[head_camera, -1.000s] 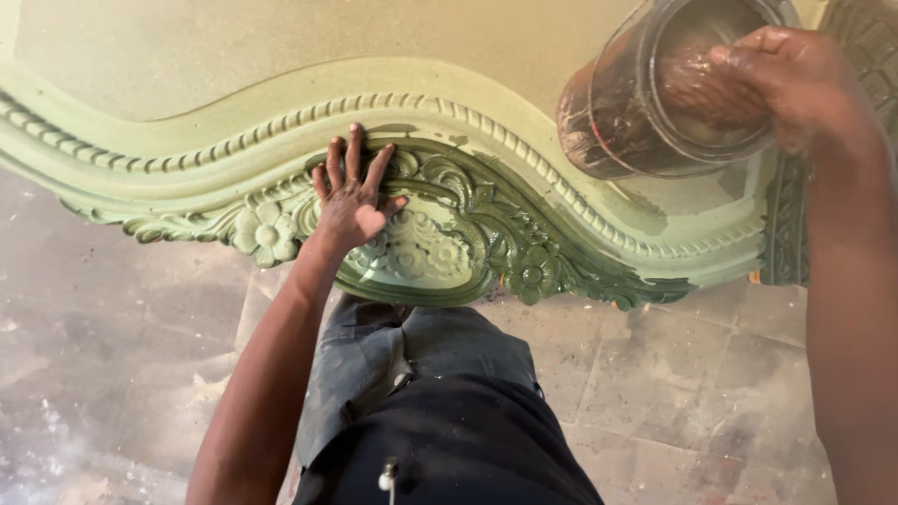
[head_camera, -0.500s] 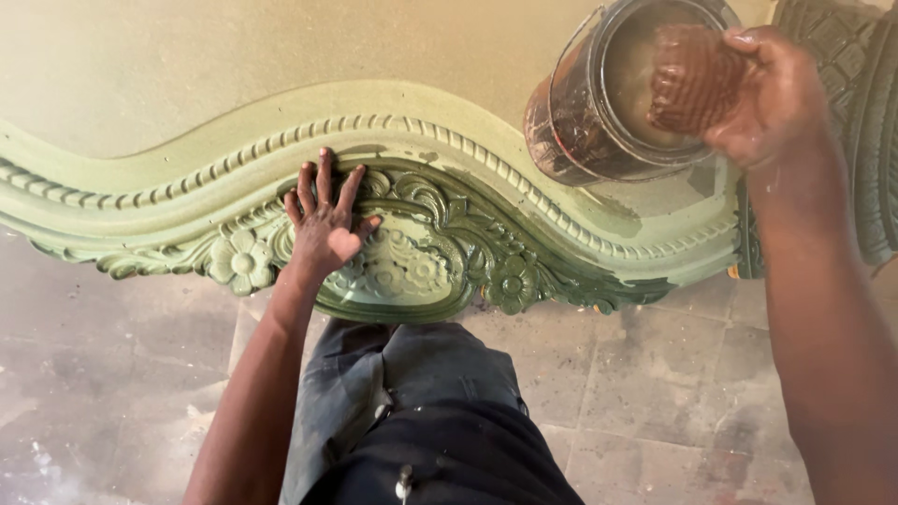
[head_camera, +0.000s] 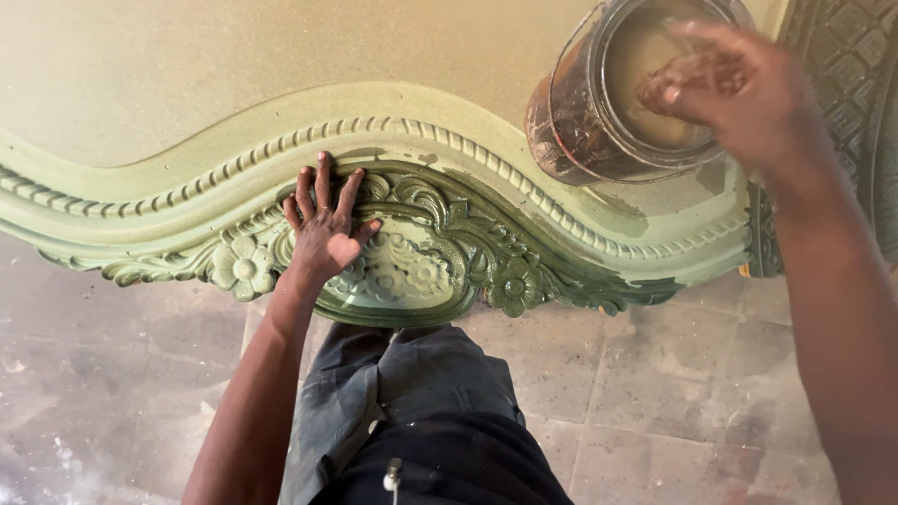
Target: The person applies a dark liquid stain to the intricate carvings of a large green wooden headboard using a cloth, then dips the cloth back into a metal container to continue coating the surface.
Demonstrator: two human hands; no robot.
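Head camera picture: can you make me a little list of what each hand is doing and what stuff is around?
left hand: flat, fingers spread, on the carved green panel
right hand: blurred, over the mouth of the can, fingertips inside
can: stained outside, pale liquid in it, resting on the panel
panel: wavy edge, bead trim, flowers and scrolls; darker patches near the carving
floor: grey, dusty tiles
grip: neither hand seems to hold anything
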